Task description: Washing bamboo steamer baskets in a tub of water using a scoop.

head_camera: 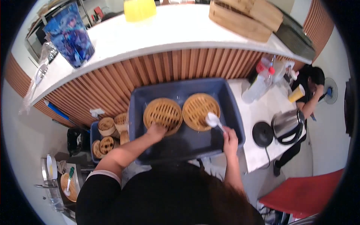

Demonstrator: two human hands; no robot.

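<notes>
Two round bamboo steamer baskets with slatted bases lie side by side in a dark blue-grey plastic tub. My left hand touches the lower rim of the left steamer basket; its fingers are partly hidden, so whether they grip the rim cannot be told. In my right hand is the handle of a white spoon, with its bowl over the lower right of the right steamer basket.
A smaller blue bin left of the tub holds several small bamboo steamers. On the white table at right stand an electric kettle, its black base and plastic bottles. A person is beyond. A raised counter runs behind the tub.
</notes>
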